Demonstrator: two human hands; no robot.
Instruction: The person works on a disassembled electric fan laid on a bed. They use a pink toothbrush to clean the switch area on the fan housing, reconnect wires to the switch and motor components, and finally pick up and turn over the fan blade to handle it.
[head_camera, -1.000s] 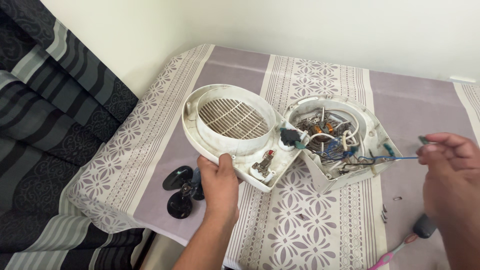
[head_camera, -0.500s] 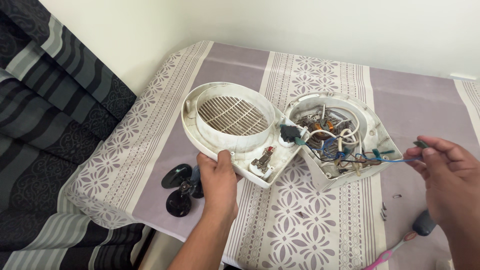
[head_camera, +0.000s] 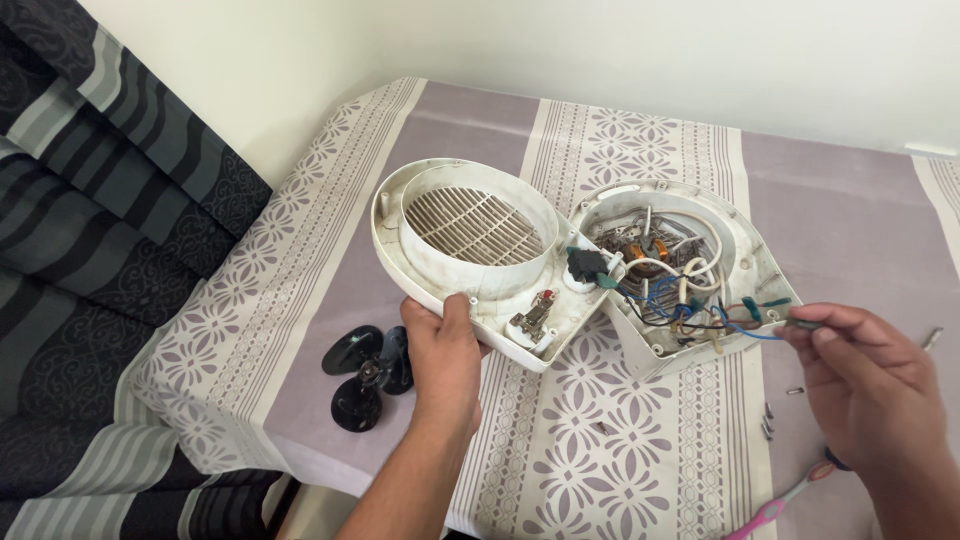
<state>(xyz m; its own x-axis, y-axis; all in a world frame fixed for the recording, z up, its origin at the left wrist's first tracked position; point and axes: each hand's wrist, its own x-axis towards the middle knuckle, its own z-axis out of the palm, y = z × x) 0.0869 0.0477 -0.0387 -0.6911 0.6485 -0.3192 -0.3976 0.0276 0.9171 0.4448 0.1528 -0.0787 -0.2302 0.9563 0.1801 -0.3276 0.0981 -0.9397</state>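
Item: opened white plastic heater casing (head_camera: 480, 250), table centre. Our left hand (head_camera: 443, 352) still grips its six-o'clock edge; our right hand (head_camera: 865, 385), three o'clock, now pinches blue-and-green wires (head_camera: 750, 322) drawn further out.

A lilac tablecloth (head_camera: 860, 210) with white floral bands is covering the table; a plain cream wall (head_camera: 560, 45) is rising behind; dark striped bedding (head_camera: 90, 230) is lying alongside.

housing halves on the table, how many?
2. The grille half lies at left, gripped at its lower edge by the left hand. The wired half lies at right, its wires pinched by the right hand.
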